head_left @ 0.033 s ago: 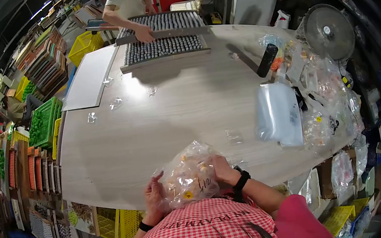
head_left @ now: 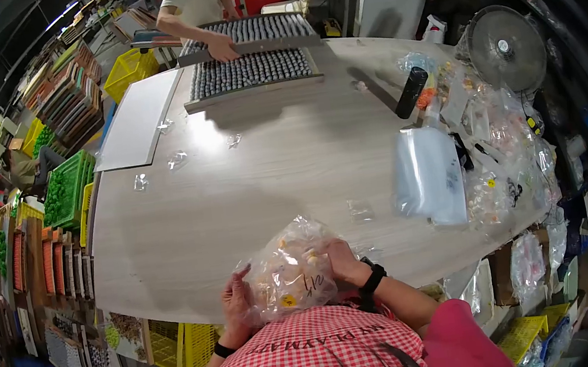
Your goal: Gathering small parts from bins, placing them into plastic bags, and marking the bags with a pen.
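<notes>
A clear plastic bag (head_left: pixel 285 277) of small pale pink, orange and yellow pieces rests at the table's near edge, against my checked apron. It carries dark handwriting and a round yellow sticker. My left hand (head_left: pixel 236 299) grips the bag's left side, with its thumb and fingers at the plastic's edge. On the other side my right hand (head_left: pixel 345 262) is closed on the bag, its fingertips partly hidden by the plastic. A small clear sachet (head_left: pixel 360 210) lies on the table beyond my right hand.
Across the table (head_left: pixel 269 164) a person's hand (head_left: pixel 222 47) holds one tray of grey pieces (head_left: pixel 255 32) above another (head_left: pixel 250 74). At left lie a white board (head_left: pixel 138 126) and several clear scraps. Right are stacked plastic bags (head_left: pixel 426 173), a black bottle (head_left: pixel 412 92), filled bags and a fan (head_left: pixel 503 48).
The co-worker's upper tray has risen slightly, away from me. My hands and the bag have hardly moved.
</notes>
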Motion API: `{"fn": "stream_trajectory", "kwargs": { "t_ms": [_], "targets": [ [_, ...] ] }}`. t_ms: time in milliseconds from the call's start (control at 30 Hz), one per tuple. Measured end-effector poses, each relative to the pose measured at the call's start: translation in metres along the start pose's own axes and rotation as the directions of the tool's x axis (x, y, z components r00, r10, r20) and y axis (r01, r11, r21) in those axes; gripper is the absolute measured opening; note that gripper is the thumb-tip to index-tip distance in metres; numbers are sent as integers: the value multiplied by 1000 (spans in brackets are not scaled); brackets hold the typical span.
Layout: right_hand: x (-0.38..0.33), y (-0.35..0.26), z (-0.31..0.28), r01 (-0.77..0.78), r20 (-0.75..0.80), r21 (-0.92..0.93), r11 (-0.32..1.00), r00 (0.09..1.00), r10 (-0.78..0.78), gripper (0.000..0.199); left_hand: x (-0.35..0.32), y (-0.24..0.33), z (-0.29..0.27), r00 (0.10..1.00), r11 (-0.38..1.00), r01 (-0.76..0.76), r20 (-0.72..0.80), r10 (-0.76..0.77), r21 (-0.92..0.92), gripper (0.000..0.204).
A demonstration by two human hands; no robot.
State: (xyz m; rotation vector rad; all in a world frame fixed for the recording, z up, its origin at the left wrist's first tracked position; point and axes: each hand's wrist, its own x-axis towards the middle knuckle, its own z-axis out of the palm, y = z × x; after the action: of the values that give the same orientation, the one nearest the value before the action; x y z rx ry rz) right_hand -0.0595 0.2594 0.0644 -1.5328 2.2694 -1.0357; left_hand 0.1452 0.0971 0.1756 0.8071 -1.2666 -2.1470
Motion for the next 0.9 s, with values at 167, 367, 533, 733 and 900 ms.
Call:
{"fn": "stream_trajectory", "kwargs": {
  "t_ms": [167,367,533,733,900],
  "targets": [
    [20,-80,-76,-316,-167,186,930,923,347,21,0,4,-6,998,997,38,-44,-36,65,39],
    [16,-146,-140,-228,-232,707,669,820,524,11,-5,43,27,993,987,121,-2,-121,104,41],
    [0,-115,-130,-170,-180,488,856,940,290,10,0,61,39,992,966,120,1,-123,228,39],
    [4,-94,-102,-273,-115,535,800,914,389,10,9,33,12,985,980,170,-8,-170,105,36],
    [6,-85,-99,-337,19,858,387,774,633,8,11,37,15,976,975,217,16,-218,50,34]
  ]
}}
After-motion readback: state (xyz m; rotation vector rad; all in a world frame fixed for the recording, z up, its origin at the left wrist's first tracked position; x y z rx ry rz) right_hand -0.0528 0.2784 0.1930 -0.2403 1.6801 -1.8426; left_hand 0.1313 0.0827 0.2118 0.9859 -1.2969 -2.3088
